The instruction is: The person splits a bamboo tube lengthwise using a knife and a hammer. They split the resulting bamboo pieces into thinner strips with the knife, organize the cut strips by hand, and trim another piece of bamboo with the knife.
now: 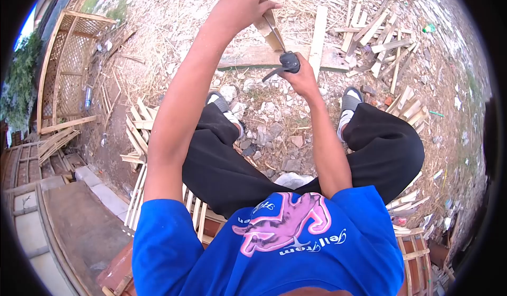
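Note:
My left hand (245, 3) is raised at the top of the view. Its fingers are closed around the upper end of a light wooden strip (272, 37), which slants down towards my right hand. The fist of my right hand (304, 78) is wrapped around the black handle of a knife (289, 61), from which a dark strap hangs left. Seen nearly edge-on, its thin blade runs up along the strip; whether it cuts into the wood I cannot tell. Beneath both hands a wooden beam (240, 58) lies across the ground, with a pale slat (318, 35) lying over it.
Split sticks (380, 40) are heaped at the upper right. More slats (142, 130) lie by my left knee, and others (409, 108) by my right. Stones (293, 164) and straw cover the ground between my sandalled feet. A lattice frame (71, 69) stands at far left.

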{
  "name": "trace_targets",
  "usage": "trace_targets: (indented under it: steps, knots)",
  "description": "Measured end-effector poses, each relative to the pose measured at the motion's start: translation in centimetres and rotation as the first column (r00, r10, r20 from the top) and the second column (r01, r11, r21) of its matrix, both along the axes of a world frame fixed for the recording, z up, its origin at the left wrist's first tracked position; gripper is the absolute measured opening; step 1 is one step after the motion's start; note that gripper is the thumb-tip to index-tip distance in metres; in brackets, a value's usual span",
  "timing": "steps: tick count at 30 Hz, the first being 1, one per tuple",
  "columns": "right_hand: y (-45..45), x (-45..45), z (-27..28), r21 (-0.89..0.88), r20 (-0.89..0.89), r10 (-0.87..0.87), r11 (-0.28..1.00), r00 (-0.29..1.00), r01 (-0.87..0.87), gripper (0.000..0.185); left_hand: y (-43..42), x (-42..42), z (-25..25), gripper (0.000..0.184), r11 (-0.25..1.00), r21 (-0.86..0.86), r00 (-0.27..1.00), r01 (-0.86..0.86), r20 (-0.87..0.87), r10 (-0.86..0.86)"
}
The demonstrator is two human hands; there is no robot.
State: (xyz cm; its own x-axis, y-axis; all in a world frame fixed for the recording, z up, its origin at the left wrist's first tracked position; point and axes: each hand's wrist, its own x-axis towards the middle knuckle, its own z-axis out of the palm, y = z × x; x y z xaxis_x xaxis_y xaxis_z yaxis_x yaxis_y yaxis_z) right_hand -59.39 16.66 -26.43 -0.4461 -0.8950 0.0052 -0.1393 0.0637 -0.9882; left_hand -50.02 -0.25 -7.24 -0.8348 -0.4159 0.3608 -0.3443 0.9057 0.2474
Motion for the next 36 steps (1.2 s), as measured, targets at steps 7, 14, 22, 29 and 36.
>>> trace_targets:
  steps: [7,14,22,29,36]
  knots:
    - [-0.8,-1.9,0.7,0.150,-0.090,0.035,0.989,0.995,-0.021,0.042,-0.9,0.9,-1.0,0.019,0.989,-0.103,0.991,-0.101,-0.093,0.092]
    - [-0.4,1.3,0.9,0.085,-0.051,-0.186,0.978,0.981,0.189,0.036,1.0,-2.3,-1.4,0.024,0.935,-0.158,0.948,-0.317,-0.085,0.307]
    - [-2.5,6.4,1.1,0.008,0.070,-0.396,0.918,0.916,0.396,0.038,0.1,-5.1,-2.9,0.023,0.882,-0.238,0.913,-0.406,-0.145,0.381]
    - [-2.1,4.3,0.8,-0.021,0.113,-0.228,0.973,0.967,0.231,0.045,-1.8,-2.7,-2.1,0.018,0.974,-0.178,0.976,-0.138,-0.192,0.104]
    - [-1.2,-0.8,0.9,0.136,-0.008,-0.049,0.989,0.999,0.050,0.040,-2.4,-1.5,-1.1,0.019,0.994,-0.113,0.972,0.011,-0.234,-0.038]
